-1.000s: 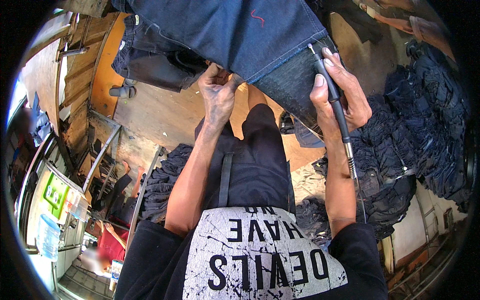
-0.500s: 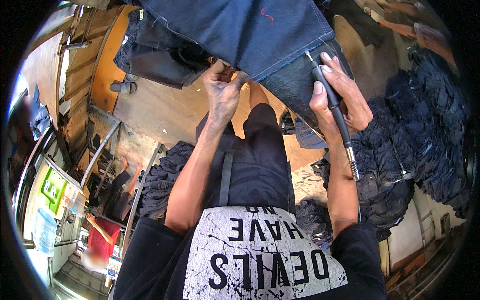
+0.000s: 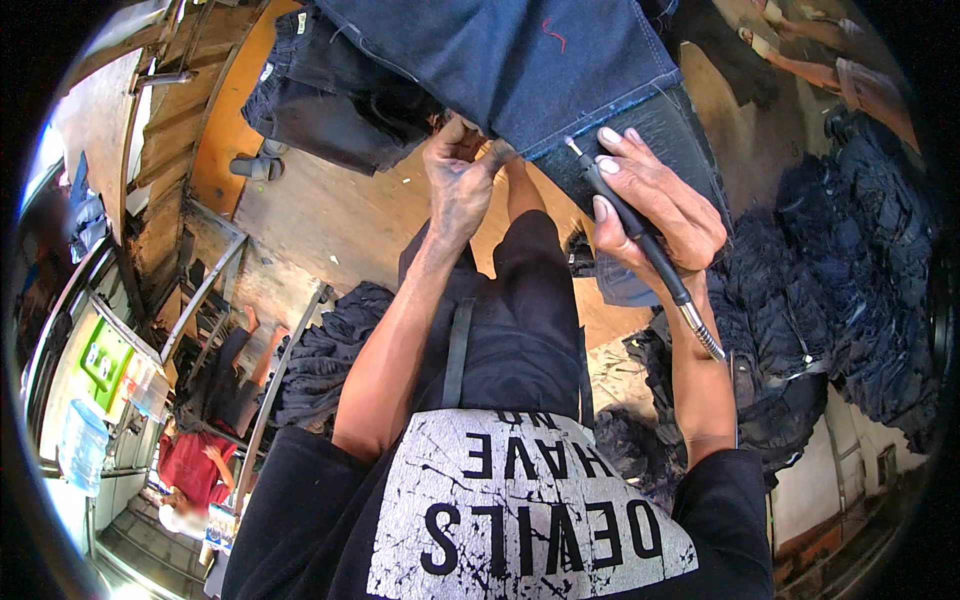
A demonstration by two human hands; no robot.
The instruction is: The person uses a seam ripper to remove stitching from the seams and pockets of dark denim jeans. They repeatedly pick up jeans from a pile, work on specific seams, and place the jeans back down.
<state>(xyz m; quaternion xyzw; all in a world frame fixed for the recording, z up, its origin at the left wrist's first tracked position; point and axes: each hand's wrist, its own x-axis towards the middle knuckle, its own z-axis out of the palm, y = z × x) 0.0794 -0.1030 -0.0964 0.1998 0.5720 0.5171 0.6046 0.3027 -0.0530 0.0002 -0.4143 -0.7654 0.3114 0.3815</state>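
Over a pale brown floor (image 3: 340,215) scattered with small scraps, a blue denim garment (image 3: 510,75) spreads across the top of the view, a loose red thread (image 3: 553,36) on it. Its stitched hem borders a dark, scuffed panel (image 3: 695,140). The person's right hand (image 3: 662,205) is clamped around a black pen-shaped tool (image 3: 628,212), whose pale tip is at the hem's edge; whether they touch, one cannot tell. The left hand (image 3: 462,178) has its fingers curled in at the hem's left corner; what they pinch is hidden. Just beyond lies a black garment (image 3: 335,120), with dark sandals (image 3: 258,166) on the floor near it. Heaped dark cloth (image 3: 800,275) fills the right side, and a smaller pile (image 3: 325,365) sits left of the person's legs. Farther left are slatted boards (image 3: 170,165), a green tray (image 3: 103,357), a blue water bottle (image 3: 84,447) and someone in a red top (image 3: 193,462).
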